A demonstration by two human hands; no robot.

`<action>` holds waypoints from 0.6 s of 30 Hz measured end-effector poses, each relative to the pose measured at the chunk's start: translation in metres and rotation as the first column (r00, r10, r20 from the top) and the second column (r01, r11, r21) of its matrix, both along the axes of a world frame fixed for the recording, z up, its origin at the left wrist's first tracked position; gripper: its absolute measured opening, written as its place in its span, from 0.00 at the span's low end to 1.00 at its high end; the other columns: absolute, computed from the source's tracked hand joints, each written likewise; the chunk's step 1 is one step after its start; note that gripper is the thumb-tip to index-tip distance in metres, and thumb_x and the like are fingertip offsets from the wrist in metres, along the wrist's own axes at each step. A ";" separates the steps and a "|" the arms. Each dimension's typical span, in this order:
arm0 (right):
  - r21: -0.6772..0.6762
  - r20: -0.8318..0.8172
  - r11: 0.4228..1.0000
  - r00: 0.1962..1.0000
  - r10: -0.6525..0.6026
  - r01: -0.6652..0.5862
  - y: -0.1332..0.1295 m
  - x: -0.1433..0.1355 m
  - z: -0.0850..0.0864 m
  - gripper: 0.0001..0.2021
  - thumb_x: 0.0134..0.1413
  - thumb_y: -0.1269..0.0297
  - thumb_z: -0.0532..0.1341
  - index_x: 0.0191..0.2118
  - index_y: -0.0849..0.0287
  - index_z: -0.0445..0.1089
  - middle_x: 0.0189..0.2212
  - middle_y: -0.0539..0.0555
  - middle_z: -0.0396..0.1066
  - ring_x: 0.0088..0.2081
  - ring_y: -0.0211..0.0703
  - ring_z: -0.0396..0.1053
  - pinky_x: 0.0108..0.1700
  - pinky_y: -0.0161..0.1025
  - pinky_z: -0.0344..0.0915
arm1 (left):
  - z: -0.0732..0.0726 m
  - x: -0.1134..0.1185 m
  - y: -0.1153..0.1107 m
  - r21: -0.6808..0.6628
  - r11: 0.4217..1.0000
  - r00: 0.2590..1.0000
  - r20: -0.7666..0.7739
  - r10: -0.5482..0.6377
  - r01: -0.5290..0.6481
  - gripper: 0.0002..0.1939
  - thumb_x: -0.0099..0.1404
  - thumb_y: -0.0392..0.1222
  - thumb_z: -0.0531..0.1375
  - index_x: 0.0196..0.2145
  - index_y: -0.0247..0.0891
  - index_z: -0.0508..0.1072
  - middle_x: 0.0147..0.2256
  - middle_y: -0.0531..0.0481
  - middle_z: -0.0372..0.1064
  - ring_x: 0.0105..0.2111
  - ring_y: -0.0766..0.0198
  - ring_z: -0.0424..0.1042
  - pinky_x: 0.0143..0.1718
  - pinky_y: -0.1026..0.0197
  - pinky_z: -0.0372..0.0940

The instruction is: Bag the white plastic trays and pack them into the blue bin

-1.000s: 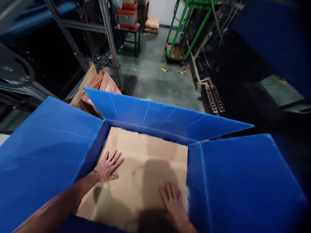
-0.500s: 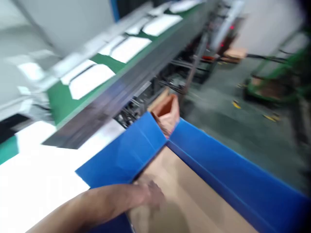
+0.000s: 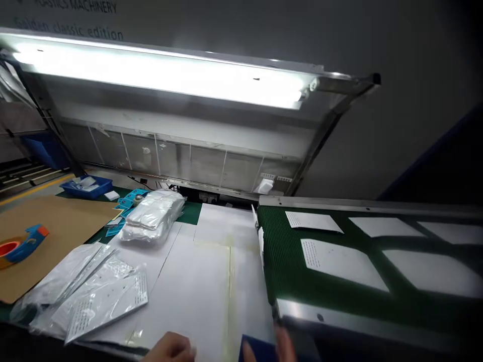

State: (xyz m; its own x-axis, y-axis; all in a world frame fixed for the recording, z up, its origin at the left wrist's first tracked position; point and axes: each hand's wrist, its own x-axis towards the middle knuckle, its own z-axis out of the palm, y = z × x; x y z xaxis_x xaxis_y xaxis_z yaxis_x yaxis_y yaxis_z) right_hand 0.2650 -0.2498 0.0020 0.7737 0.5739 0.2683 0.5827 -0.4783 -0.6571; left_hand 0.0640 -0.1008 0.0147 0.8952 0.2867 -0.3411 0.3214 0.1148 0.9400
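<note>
At the bottom edge, my left hand (image 3: 170,348) is curled over the white-covered table (image 3: 196,286); whether its fingers hold anything is hidden. My right hand (image 3: 267,347) is blurred and partly cut off by the frame, with fingers apart, beside a blue box flap (image 3: 258,349) and the conveyor's near corner. Left of my left hand lie flat white pieces in clear bags (image 3: 109,301). Behind them sits a stack of clear-bagged packs (image 3: 153,213). White panels (image 3: 339,259) lie in two rows on the green conveyor belt (image 3: 287,271) at the right.
A tape dispenser (image 3: 24,246) rests on a cardboard sheet (image 3: 64,216) at the left. Behind it are a blue tray (image 3: 86,186) and light-blue cards (image 3: 130,198). A lit tube lamp (image 3: 162,70) hangs over the table. The conveyor's metal rail (image 3: 358,322) runs rightward.
The view has swung from the blue box with brown lining to the table and lamp. The hand inside the box is no longer seen there; two hands now show at the bottom edge.
</note>
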 end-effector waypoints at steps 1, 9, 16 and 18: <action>0.010 0.097 0.997 0.992 -0.082 0.081 0.032 0.009 0.014 0.47 0.46 0.46 0.59 0.65 0.59 0.35 0.62 0.65 0.46 0.62 0.66 0.44 0.55 0.62 0.55 | -0.002 0.007 0.022 -0.079 0.991 0.994 -0.042 0.106 -0.109 0.27 0.57 0.64 0.53 0.35 0.36 0.72 0.32 0.46 0.71 0.33 0.59 0.70 0.32 0.60 0.64; -0.214 0.405 0.946 0.903 -0.140 0.243 0.174 0.106 0.035 0.23 0.56 0.65 0.47 0.55 0.73 0.59 0.44 0.70 0.68 0.55 0.61 0.57 0.56 0.59 0.49 | -0.056 0.205 0.189 0.002 0.933 0.895 -0.280 0.347 -0.361 0.24 0.66 0.53 0.50 0.53 0.34 0.61 0.50 0.40 0.63 0.43 0.58 0.69 0.42 0.52 0.66; -0.453 0.107 0.876 0.986 -0.130 0.165 0.150 0.034 -0.024 0.19 0.57 0.60 0.46 0.49 0.62 0.65 0.44 0.61 0.71 0.45 0.48 0.69 0.46 0.41 0.65 | -0.107 0.284 0.251 0.439 0.869 0.911 -0.219 0.349 -0.228 0.21 0.63 0.43 0.57 0.53 0.37 0.61 0.55 0.43 0.57 0.52 0.52 0.60 0.51 0.42 0.59; -0.506 -0.012 0.836 0.968 -0.251 0.211 0.147 0.004 -0.053 0.20 0.55 0.61 0.49 0.49 0.66 0.64 0.43 0.63 0.71 0.42 0.48 0.72 0.42 0.39 0.67 | -0.115 0.300 0.262 0.507 0.848 0.923 -0.232 0.305 -0.153 0.20 0.64 0.43 0.57 0.53 0.37 0.62 0.54 0.43 0.58 0.51 0.52 0.62 0.50 0.43 0.60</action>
State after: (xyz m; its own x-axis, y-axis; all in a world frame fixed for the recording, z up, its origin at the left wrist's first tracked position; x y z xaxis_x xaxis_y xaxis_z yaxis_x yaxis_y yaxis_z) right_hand 0.2689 -0.1028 -0.0512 0.9067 0.4164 -0.0677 0.3731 -0.8665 -0.3316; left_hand 0.3640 0.1607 -0.1006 0.6628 0.6641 -0.3459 0.6100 -0.2111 0.7637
